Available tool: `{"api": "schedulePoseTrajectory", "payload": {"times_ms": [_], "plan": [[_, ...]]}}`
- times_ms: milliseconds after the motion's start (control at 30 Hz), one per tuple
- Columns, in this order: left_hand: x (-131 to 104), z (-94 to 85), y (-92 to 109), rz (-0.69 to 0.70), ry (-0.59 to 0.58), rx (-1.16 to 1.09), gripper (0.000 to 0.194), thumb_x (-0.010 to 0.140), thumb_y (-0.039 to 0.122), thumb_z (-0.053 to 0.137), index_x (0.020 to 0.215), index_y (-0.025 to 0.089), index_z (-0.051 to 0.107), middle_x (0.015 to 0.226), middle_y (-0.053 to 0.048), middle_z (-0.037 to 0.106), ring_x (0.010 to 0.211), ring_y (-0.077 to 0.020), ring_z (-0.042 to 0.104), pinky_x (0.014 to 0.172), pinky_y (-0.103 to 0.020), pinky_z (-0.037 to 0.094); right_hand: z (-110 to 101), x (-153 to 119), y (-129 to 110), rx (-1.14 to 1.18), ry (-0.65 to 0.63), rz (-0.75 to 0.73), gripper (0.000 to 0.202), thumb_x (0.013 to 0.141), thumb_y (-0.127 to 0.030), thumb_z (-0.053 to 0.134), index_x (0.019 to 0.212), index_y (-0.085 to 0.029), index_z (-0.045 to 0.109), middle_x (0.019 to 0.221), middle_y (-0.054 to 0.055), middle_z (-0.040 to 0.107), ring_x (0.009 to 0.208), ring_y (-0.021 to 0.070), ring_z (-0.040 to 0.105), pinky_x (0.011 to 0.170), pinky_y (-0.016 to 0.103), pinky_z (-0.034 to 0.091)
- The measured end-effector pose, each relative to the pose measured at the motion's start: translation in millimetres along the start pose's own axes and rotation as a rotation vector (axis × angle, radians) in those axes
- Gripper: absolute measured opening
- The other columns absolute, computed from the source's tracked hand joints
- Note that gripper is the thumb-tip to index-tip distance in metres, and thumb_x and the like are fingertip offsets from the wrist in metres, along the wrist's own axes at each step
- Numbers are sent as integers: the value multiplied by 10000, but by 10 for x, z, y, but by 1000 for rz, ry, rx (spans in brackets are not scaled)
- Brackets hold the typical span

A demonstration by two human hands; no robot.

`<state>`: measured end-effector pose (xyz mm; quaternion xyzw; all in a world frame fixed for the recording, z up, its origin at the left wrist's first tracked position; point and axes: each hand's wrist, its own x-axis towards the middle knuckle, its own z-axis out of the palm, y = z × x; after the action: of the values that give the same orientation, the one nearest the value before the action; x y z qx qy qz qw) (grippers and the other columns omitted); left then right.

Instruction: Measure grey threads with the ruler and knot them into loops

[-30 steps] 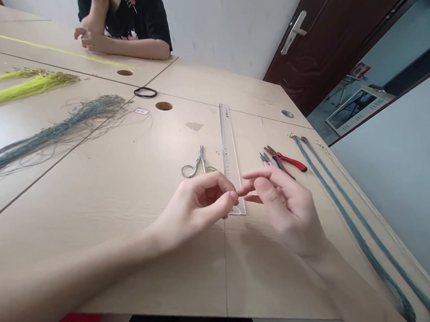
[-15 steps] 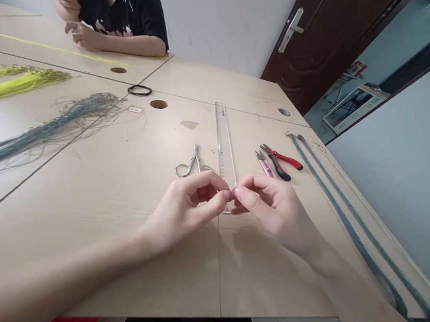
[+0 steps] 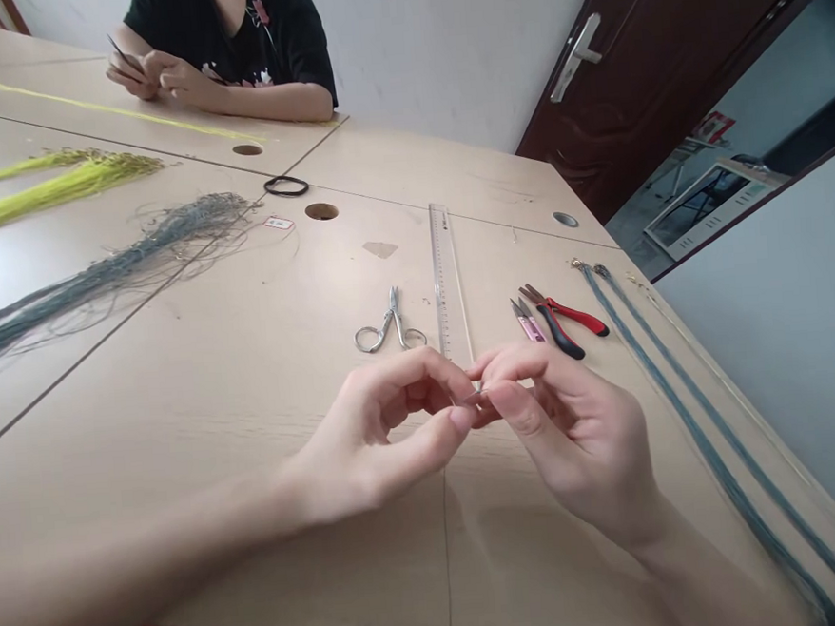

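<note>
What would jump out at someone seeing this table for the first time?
Probably the left hand and right hand, front and center, their fingers close together at something too fine to identify. Next, likely the neon-yellow strands at the left, beyond a frayed blue-gray bundle. Red-and-black pliers also stand out, lying right of the clear ruler.

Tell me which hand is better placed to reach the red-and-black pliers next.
Right hand, most likely: the pliers lie just beyond it, on its side. The left hand is farther off, nearer the scissors. Both seem to pinch a thin piece, though.
</note>
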<state>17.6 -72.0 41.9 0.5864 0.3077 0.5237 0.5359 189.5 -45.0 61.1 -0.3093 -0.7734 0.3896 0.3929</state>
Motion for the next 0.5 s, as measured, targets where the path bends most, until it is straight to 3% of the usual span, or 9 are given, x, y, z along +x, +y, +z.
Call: {"api": "schedulePoseTrajectory", "payload": {"times_ms": [200, 333, 500], "plan": [[-28, 12, -23, -35, 43, 31, 131, 897, 222, 515, 810, 140, 569, 685, 5, 555, 612, -87, 516, 568, -211, 435, 19, 2, 51, 8, -14, -89, 86, 915, -145, 535, 871, -197, 587, 879, 2, 588, 830, 104, 598, 674, 187, 527], [-36, 12, -25, 15, 47, 51, 131, 901, 204, 503, 804, 143, 567, 664, 8, 540, 600, -92, 508, 556, -223, 432, 18, 9, 51, -54, 31, -199, 96, 890, -109, 562, 867, -190, 609, 787, -4, 600, 894, 141, 585, 728, 232, 514], [-27, 20, -15, 83, 88, 131, 104, 872, 128, 520, 788, 147, 578, 710, 11, 577, 619, -73, 523, 565, -188, 445, -1, 9, 3, -18, -1, 19, 107, 921, -219, 539, 860, -203, 625, 885, -2, 615, 757, 107, 615, 614, 196, 537]]}}
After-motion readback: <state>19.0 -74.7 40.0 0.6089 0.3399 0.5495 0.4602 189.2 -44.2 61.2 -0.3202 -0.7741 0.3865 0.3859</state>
